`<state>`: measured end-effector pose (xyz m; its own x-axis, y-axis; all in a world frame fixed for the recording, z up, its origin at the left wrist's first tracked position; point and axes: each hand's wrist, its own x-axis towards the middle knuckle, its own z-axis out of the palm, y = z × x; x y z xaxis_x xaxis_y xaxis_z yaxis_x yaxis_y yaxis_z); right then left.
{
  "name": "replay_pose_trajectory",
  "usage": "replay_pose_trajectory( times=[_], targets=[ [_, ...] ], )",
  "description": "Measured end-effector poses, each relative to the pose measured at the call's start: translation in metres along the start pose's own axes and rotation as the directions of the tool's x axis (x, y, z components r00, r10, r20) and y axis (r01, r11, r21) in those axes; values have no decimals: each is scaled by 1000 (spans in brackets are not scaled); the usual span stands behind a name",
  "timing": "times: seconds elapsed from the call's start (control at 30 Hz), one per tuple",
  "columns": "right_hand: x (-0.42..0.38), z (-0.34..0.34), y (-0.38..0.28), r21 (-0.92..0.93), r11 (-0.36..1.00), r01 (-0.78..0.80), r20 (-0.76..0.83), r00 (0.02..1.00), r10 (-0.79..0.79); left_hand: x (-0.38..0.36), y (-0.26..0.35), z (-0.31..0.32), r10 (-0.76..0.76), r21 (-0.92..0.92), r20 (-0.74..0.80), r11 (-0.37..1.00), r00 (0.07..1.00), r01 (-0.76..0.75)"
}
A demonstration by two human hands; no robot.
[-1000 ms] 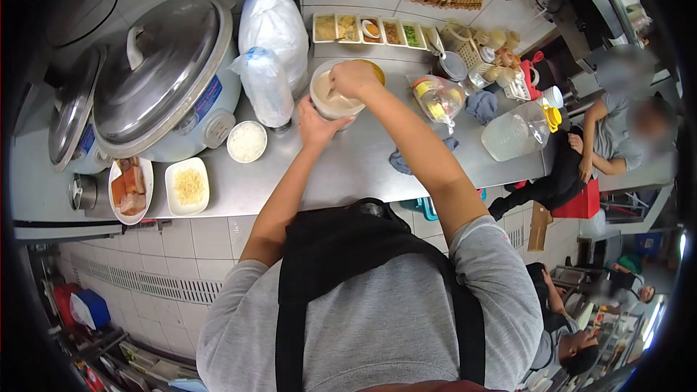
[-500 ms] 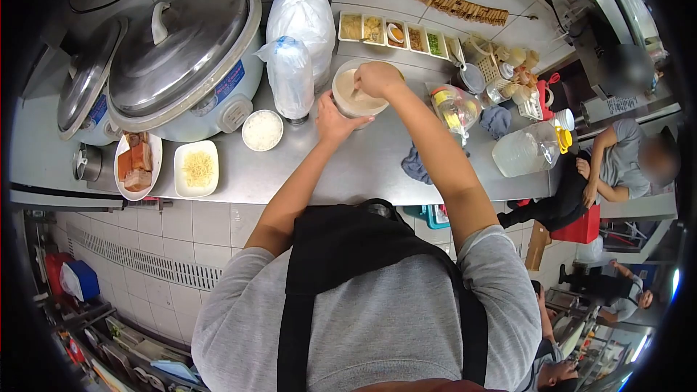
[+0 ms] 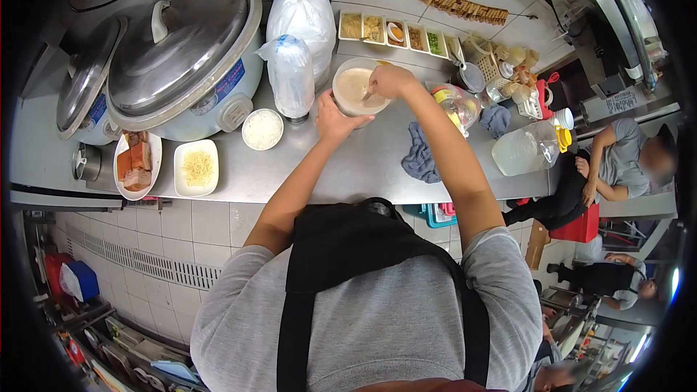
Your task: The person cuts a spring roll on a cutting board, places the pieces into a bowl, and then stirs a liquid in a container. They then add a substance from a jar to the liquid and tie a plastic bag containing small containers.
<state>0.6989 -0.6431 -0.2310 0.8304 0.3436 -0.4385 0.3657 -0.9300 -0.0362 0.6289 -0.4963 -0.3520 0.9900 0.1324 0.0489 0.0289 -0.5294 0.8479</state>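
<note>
A round tub (image 3: pixel 353 91) of pale brown liquid stands on the steel counter (image 3: pixel 330 167). My left hand (image 3: pixel 336 120) is wrapped against the tub's near left side, its fingers partly spread around the wall. Over the right part of the tub, my right hand (image 3: pixel 392 82) is closed, with its fingers pinched on something that dips into the liquid; what it is stays mostly hidden. Left of the tub are a white bowl of rice (image 3: pixel 262 130), a square dish of pale shreds (image 3: pixel 197 168) and an oval dish of meat pieces (image 3: pixel 136 165).
Large lidded cookers (image 3: pixel 181 51) and filled plastic bags (image 3: pixel 292 76) stand at the left and back. A row of topping trays (image 3: pixel 396 33) lies behind the tub. On the right are grey cloths (image 3: pixel 421 156), a large bottle (image 3: pixel 524 151) and a seated person (image 3: pixel 617 163).
My right hand has moved right within the tub's opening, and more of the liquid shows. The right forearm has shifted right, uncovering more of the grey cloth.
</note>
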Motion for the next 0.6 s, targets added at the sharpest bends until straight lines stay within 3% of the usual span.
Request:
replay_pose_trajectory(
  times=[0.07, 0.27, 0.5, 0.6],
  targets=[
    [2, 2, 3, 138, 990, -8, -198, 980, 36, 0, 3, -2, -36, 0, 43, 999, 998, 36],
    [-12, -22, -4, 117, 979, -166, -395, 897, 200, -1, 2, 0, -17, -6, 3, 1000, 1000, 17],
    [-14, -20, -14, 75, 988, -137, -499, 852, 156, -1, -1, 1, -20, -13, 5, 1000, 1000, 20],
    [-16, -16, -19, 2, 999, -45, -555, 831, 38, 0, -4, 3, -8, -23, 4, 1000, 1000, 8]
  ],
)
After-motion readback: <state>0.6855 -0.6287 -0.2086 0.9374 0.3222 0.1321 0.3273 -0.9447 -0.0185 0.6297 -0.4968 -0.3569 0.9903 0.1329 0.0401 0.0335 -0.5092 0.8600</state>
